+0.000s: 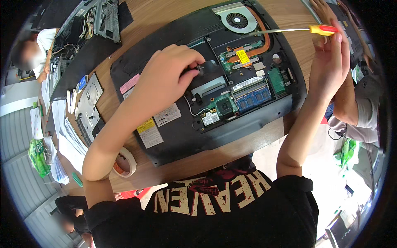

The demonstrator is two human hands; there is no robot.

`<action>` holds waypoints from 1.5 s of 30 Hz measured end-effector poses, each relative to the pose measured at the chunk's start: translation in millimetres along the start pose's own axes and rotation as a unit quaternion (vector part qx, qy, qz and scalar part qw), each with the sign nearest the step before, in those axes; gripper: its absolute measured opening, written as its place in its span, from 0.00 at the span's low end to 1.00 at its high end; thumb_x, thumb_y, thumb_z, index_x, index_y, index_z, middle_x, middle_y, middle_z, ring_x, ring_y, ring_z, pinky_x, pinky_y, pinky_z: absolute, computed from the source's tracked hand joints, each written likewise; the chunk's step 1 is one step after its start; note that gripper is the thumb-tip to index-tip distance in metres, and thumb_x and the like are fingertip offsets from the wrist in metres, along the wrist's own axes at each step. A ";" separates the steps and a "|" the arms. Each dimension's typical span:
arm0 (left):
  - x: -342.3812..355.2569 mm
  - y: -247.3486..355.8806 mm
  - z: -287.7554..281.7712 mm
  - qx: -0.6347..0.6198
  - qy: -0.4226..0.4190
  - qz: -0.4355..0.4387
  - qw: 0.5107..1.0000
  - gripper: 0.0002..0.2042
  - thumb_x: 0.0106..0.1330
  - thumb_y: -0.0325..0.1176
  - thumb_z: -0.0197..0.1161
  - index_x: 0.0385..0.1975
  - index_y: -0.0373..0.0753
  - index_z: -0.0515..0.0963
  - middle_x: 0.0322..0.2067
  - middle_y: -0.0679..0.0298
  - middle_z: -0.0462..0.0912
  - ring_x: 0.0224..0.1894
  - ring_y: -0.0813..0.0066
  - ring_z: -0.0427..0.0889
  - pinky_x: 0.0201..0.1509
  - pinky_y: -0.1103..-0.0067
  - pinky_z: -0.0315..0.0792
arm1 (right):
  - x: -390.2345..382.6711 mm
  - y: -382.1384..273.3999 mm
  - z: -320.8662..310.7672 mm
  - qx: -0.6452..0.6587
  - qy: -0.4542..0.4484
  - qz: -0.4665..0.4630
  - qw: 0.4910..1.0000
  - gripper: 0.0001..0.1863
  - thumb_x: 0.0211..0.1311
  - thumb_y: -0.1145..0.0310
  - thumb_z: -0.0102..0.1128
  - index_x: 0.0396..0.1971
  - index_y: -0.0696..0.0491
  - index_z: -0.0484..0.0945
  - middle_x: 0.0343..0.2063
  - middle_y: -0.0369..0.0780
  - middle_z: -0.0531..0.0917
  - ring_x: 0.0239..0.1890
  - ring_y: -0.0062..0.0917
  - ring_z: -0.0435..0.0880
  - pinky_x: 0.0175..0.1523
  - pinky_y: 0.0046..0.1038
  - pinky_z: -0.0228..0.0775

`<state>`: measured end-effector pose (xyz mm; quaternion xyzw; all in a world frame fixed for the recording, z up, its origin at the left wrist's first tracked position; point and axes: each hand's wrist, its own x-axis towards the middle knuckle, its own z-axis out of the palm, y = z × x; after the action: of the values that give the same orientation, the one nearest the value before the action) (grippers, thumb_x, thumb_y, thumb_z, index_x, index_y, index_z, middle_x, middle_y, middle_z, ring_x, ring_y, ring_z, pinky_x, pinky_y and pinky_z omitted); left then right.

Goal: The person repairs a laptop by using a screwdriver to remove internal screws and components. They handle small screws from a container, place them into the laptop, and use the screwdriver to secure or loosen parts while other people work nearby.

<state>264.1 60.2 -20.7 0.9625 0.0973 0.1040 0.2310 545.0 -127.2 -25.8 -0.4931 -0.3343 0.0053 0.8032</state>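
A black laptop [182, 138] lies bottom side up on the table in front of me, its underside uncovered. My left hand [168, 68] is over its open bay, thumb and fingers pinched round a small black part [200, 70] mostly hidden by them. Off the laptop's right side, my raised right hand [332, 62] grips a screwdriver [322, 29] by its yellow and red handle. The long shaft points left, its tip above the laptop near the cooling fan [237, 20]. A copper heat pipe [266, 41] and blue memory modules [253, 98] show inside.
A tape roll [129, 162] sits at the table's near edge. To the left are a metal plate [87, 97], papers [68, 136] and an opened computer case [89, 33]. A person [45, 43] is at far left; another person's arm [345, 101] reaches in at right.
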 end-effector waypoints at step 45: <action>-0.1 -5.0 17.5 0.060 0.122 0.111 0.984 0.08 0.58 0.25 0.66 0.35 0.40 0.75 0.25 0.65 0.77 0.28 0.67 0.78 0.37 0.73 0.70 | -19.9 -17.0 7.4 -0.170 -0.070 -0.031 0.982 0.21 0.80 0.65 0.40 0.61 0.64 0.70 0.62 0.52 0.73 0.57 0.33 0.79 0.61 0.37 0.72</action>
<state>267.6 57.2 -38.3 0.9595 0.0238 0.2400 0.1458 520.0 -136.9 -20.7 -0.6104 -0.4008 -0.0423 0.6819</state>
